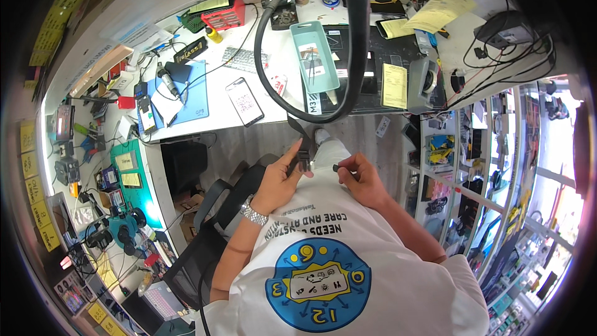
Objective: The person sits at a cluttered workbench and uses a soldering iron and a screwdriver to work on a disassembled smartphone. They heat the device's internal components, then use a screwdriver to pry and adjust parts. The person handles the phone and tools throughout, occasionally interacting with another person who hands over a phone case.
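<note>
My left hand (281,180), a metal watch on its wrist, is closed on a dark strap with a buckle-like piece (303,157), held in front of my white shirt. The strap runs up toward the bench edge. To the right, my right hand (365,182) pinches a small dark piece (336,167) between thumb and finger; its kind is too small to make out. The two hands are apart, at waist height. Beyond them on the white bench lie a smartphone (244,102) with a lit pale screen and a pale teal tray (313,56) holding tweezers-like tools.
A thick black hose (359,43) hangs in a loop over the bench. A black mat (354,101) bears yellow slips. A blue mat (198,93) with tools lies left. Black chairs (217,205) stand at my left, a teal microscope (126,227) beyond. Glass shelves (463,190) line the right.
</note>
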### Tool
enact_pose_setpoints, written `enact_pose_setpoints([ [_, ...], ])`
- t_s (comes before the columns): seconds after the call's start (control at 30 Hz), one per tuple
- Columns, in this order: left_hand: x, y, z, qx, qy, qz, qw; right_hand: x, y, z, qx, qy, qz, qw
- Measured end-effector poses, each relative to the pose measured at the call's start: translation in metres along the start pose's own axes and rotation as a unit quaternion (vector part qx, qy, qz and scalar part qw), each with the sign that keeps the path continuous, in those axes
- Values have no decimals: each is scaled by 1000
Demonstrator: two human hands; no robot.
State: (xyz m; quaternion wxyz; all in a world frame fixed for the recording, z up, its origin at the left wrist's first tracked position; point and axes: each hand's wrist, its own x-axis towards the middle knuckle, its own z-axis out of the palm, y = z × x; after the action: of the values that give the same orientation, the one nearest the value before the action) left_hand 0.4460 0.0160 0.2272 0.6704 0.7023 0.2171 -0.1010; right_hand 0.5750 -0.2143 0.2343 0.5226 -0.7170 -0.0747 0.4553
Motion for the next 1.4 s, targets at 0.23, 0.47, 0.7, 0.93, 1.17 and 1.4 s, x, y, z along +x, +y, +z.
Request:
enact_pose_setpoints([
  [0.23, 7, 21, 5, 124, -40, -8, 991, 0, 3, 3, 2, -33, -18, 999],
  [0.47, 18, 8, 8, 103, -85, -1, 991, 5, 0, 7, -16, -49, -20, 998],
  [0.7, 17, 3, 11, 55, -43, -34, 997, 9, -2, 7, -8, -42, -6, 999],
  [0.93, 16, 19, 9, 117, -105, -32, 987, 12, 2, 8, 4, -50, -10, 999],
  [1.17, 18, 6, 13, 138, -143, -34, 979, 21, 7, 11, -8, -93, 15, 995],
  [1.4, 18, -27, 4, 102, -159, 28, 982, 31, -6, 14, -25, -121, 29, 992],
])
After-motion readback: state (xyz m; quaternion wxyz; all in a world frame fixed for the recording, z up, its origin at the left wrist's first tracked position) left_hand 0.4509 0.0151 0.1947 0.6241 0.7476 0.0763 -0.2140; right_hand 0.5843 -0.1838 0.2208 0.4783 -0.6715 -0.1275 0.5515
